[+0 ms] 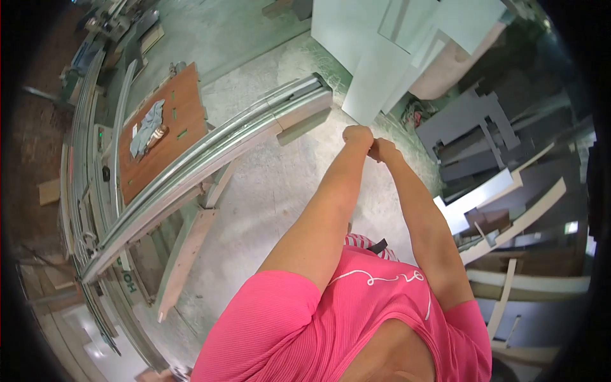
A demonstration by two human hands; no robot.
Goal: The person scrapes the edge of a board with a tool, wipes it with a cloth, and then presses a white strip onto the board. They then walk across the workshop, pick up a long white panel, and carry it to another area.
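Both my arms reach straight out in front of me, and my two hands come close together. My left hand is curled closed right at the lower corner of a white panel. Beside it, slightly lower and to the right, my right hand is also closed, its fingers bent inward. I cannot tell what, if anything, the fingers hold. More pale panels lie around the white one, overlapping it in view.
Left of me runs a long metal-railed machine beam on a slanted leg. Behind it, a grey cloth lies on a brown board. Dark cut-out panels and curved pale strips are stacked at right.
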